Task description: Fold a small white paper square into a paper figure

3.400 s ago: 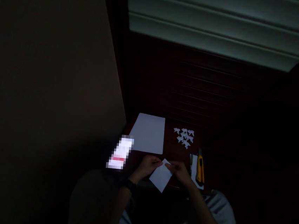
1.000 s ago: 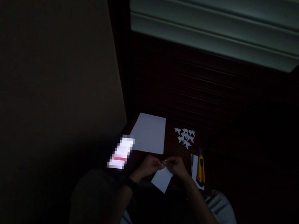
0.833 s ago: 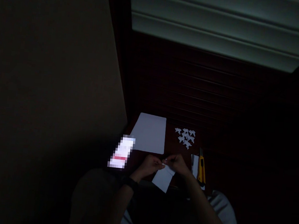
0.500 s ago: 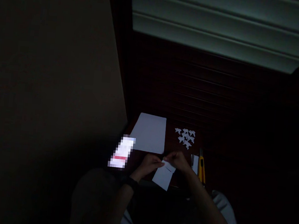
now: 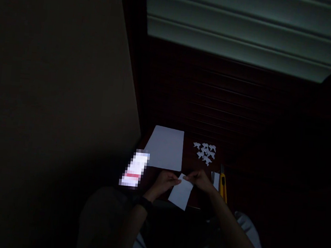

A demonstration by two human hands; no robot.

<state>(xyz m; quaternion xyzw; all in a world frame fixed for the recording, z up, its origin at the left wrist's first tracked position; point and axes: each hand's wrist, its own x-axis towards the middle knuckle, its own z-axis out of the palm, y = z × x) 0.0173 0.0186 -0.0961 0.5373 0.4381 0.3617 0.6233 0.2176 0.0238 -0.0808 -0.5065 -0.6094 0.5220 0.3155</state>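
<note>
Both my hands hold a small white paper piece (image 5: 181, 193) over the near edge of a dark wooden table (image 5: 190, 165). My left hand (image 5: 163, 182) pinches its upper left edge. My right hand (image 5: 200, 180) pinches the top edge just to the right, fingers closed. The paper hangs down toward my lap. The scene is very dark, so finer detail of the fingers is hard to see.
A larger white sheet (image 5: 165, 147) lies flat behind my hands. Several small folded paper shapes (image 5: 204, 152) cluster at the back right. A yellow utility knife (image 5: 223, 184) lies on a white strip at the right. A lit phone (image 5: 134, 169) sits left, beside a wall.
The paper's top edge was folded down and pressed by both hands, and it now hangs as a narrower piece. My right hand has shifted slightly left and up; the view drifted a little.
</note>
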